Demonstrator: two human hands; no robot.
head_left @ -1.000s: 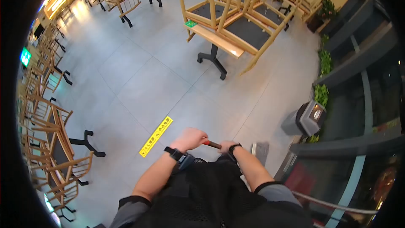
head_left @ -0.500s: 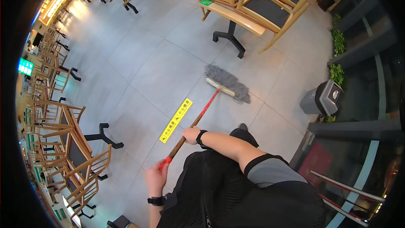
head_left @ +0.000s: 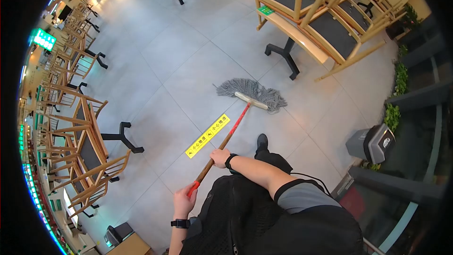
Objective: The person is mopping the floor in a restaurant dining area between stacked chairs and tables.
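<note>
I hold a mop with both hands. Its grey string head lies flat on the grey tiled floor, ahead of me. The wooden handle, red near the head and at the top end, slants back toward me. My right hand grips the handle at its middle. My left hand grips the red top end, lower and to the left. Both wrists wear black watches. My black shoe stands just right of the handle.
A yellow warning strip is stuck to the floor left of the handle. A table with upturned wooden chairs stands beyond the mop. More stacked tables and chairs line the left. A grey bin sits at the right by planters.
The mop went from drawn in close to my body to pushed out ahead, then its head slid left across the floor. My left hand dropped to the handle's end.
</note>
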